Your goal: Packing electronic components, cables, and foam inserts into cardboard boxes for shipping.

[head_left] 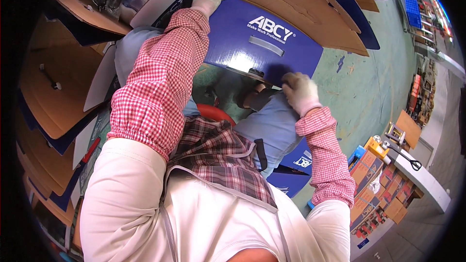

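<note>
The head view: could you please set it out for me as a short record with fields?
Left hand: gloved, at the upper left edge of the blue box
Right hand: gloved, by the box's lower right edge; contact unclear
Box front: white print, grey handle
Sleeves: red-and-white checked
Floor: green

At 1 o'clock, a blue carton [238, 36] is carrying large white capitals [271, 28], with one smaller white line [266, 34] running beneath. At 11 o'clock, a dark blue panel [178, 5] is showing part of similar white capitals. At 4 o'clock, a lower blue box [295, 159] is bearing white capitals, and stacked brown cartons [364, 171] are displaying what may be similar lettering.
</note>
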A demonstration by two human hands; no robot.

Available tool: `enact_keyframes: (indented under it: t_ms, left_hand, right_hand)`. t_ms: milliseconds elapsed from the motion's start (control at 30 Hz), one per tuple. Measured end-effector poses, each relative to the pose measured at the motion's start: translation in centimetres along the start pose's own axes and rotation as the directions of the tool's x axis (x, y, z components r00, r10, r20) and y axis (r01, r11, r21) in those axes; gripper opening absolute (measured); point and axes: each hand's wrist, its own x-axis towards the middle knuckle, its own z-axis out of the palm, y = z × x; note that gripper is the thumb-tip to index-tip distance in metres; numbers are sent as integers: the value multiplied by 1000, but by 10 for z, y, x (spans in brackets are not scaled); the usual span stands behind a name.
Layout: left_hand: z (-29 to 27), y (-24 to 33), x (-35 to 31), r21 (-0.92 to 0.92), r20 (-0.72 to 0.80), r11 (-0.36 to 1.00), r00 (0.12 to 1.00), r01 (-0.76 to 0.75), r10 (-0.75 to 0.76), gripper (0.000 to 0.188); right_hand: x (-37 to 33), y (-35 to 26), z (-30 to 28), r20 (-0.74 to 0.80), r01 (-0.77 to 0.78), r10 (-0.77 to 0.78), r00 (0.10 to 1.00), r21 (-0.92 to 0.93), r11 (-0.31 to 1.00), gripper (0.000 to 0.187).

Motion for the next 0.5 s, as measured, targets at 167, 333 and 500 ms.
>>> enact_keyframes:
  t_ms: [167,333,500]
  left_hand:
    - [2,-5,3,13,-4,1000,1000,-10,10,44]
    - [-3,-4,4,79,33,996,999,-43,41,44]
    - [7,-7,6,-115,30,992,999,43,-40,44]
  right_hand:
    - [0,-22,18,88,35,-40,995,57,998,24]
    - [12,-4,-1,-282,90,-23,959,227,970,21]
    - [33,3,-29,-586,200,-46,809,200,959,25]
